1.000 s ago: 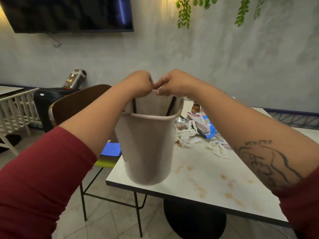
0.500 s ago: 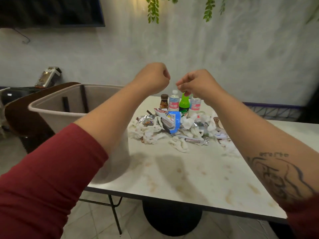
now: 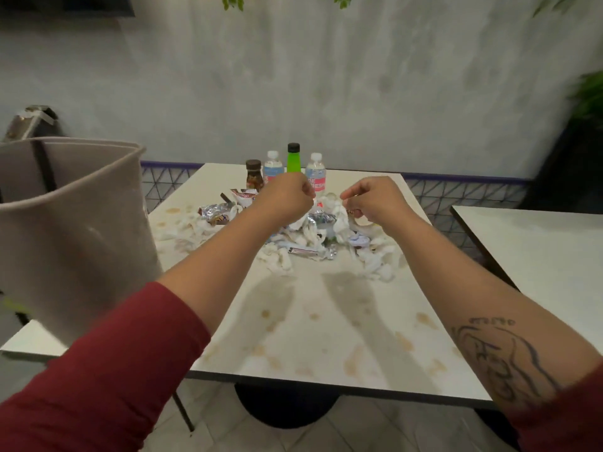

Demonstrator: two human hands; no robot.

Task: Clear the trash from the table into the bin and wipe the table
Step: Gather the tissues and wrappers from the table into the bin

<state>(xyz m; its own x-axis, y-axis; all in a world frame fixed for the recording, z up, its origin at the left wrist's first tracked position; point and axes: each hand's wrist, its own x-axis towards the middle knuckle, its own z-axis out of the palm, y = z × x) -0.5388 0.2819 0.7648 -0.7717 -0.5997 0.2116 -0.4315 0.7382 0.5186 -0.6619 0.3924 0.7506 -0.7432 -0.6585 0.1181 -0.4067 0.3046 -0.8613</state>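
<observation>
Stained table (image 3: pixel 326 337) bears, right of the bin (image 3: pixel 75 243), a heap of tissues and foil wrappers (image 3: pixel 303 251), light and soft, likely best scooped in bunches, under left hand (image 3: pixel 287 199) and right hand (image 3: pixel 372 199), both curled, seemingly empty.

**Red sleeves, bare hands, one tattoo**

Both arms wear plain dark red sleeves whose cuffs sit well back from the fingers, leaving the forearms uncovered. The left sleeve (image 3: pixel 98 370) ends in a rounded, slightly bunched edge far behind the left hand (image 3: pixel 287 199). The right sleeve (image 3: pixel 561 419) shows only as a narrow strip, farther still from the fingers of the right hand (image 3: pixel 375 200). Between those fingers and that cuff, close to the cuff, lies a dark line tattoo (image 3: pixel 499 357): curving outlines with a short row of small characters on the fingers' side.
</observation>
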